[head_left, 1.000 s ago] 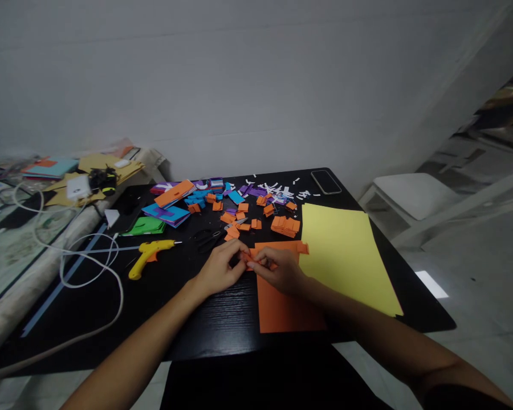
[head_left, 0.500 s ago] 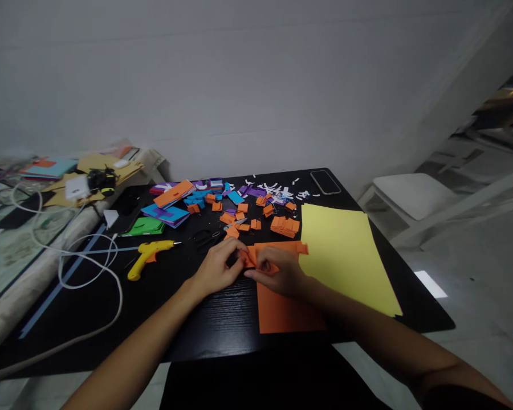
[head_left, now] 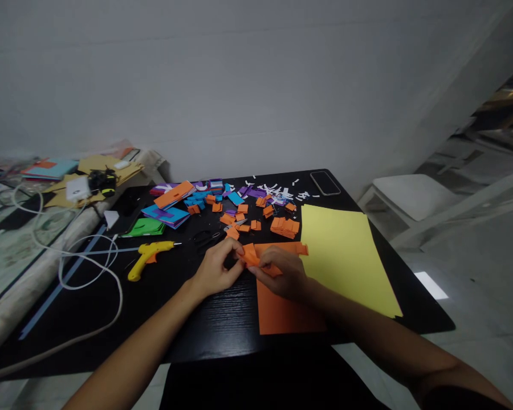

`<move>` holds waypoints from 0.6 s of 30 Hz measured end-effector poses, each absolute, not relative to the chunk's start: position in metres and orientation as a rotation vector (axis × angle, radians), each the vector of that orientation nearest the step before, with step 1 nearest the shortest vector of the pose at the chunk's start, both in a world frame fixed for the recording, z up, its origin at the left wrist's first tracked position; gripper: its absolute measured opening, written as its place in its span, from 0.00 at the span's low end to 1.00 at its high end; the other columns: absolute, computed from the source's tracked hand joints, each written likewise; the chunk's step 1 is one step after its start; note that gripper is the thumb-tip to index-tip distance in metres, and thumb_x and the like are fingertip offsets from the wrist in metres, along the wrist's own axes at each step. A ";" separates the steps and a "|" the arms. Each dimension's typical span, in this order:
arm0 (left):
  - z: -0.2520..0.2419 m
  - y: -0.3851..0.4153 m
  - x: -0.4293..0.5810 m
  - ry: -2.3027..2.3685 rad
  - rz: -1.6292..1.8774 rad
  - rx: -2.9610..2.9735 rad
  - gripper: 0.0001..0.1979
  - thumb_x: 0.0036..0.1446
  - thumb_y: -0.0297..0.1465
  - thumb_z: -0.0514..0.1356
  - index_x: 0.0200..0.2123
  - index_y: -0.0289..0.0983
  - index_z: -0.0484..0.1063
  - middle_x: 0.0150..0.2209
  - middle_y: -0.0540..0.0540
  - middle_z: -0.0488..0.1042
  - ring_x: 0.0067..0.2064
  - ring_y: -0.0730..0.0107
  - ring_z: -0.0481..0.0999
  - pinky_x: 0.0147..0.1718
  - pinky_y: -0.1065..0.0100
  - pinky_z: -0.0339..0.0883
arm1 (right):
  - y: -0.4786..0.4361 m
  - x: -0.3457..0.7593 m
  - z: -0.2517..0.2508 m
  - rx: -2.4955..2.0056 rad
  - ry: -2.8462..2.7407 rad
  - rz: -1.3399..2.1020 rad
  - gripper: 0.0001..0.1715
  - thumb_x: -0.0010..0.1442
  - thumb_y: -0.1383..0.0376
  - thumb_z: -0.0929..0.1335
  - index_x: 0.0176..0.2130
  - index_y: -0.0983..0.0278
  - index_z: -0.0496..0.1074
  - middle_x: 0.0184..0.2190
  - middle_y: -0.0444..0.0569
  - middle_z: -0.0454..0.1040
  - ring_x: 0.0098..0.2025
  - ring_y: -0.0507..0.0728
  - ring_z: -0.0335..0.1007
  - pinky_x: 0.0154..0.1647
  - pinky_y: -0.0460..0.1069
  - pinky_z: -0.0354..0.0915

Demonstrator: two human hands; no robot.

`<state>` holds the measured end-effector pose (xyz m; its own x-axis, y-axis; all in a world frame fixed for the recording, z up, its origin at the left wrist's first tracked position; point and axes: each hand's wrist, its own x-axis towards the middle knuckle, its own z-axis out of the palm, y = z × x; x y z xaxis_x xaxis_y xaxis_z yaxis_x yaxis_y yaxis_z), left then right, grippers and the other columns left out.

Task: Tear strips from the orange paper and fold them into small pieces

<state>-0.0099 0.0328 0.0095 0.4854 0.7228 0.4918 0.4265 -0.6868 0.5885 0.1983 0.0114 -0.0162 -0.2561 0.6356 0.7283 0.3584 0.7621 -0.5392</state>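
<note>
My left hand (head_left: 216, 267) and my right hand (head_left: 284, 273) meet over a black table (head_left: 214, 324). Both pinch a small folded orange paper piece (head_left: 251, 254) between fingertips, held just above the top left corner of a large orange sheet (head_left: 284, 310). My right wrist rests on that sheet. Black scissors (head_left: 207, 237) lie just beyond my left hand. A stack of folded orange pieces (head_left: 285, 226) sits behind my right hand.
A yellow sheet (head_left: 346, 256) lies right of the orange one. A yellow glue gun (head_left: 149, 256) with a white cable (head_left: 89, 267) lies at left. Coloured paper scraps (head_left: 222, 199) and a phone (head_left: 325, 182) sit at the back. A cluttered side surface (head_left: 47, 188) stands left.
The small orange piece has been turned and lifted slightly between the fingertips of both hands. The hands stay in the same place.
</note>
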 end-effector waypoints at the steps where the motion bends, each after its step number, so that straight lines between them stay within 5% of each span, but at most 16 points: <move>1: 0.010 0.033 -0.010 0.958 1.041 2.354 0.06 0.57 0.23 0.59 0.38 0.38 0.67 0.34 0.48 0.73 0.35 0.69 0.74 0.37 0.68 0.68 | 0.011 0.198 -0.017 -0.751 -1.884 0.314 0.09 0.63 0.64 0.72 0.32 0.58 0.68 0.27 0.45 0.75 0.28 0.55 0.70 0.30 0.50 0.68; 13: 0.010 0.037 -0.013 0.917 1.075 2.354 0.06 0.59 0.22 0.58 0.39 0.37 0.71 0.35 0.46 0.74 0.36 0.68 0.75 0.38 0.67 0.69 | 0.010 0.199 -0.008 -0.709 -1.835 0.417 0.03 0.65 0.66 0.68 0.42 0.61 0.71 0.32 0.47 0.73 0.32 0.55 0.69 0.33 0.50 0.68; 18: 0.010 0.037 -0.012 0.909 1.077 2.350 0.07 0.58 0.21 0.58 0.38 0.37 0.71 0.34 0.47 0.74 0.36 0.68 0.74 0.37 0.68 0.68 | 0.017 0.199 -0.007 -0.875 -1.645 0.661 0.10 0.69 0.65 0.63 0.45 0.61 0.74 0.40 0.52 0.76 0.43 0.58 0.74 0.42 0.53 0.72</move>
<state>-0.0116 0.0366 0.0098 0.4920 0.7001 0.5175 0.3927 -0.7090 0.5857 0.1994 0.0173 -0.0073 -0.1222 0.8208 0.5579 0.2062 0.5709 -0.7947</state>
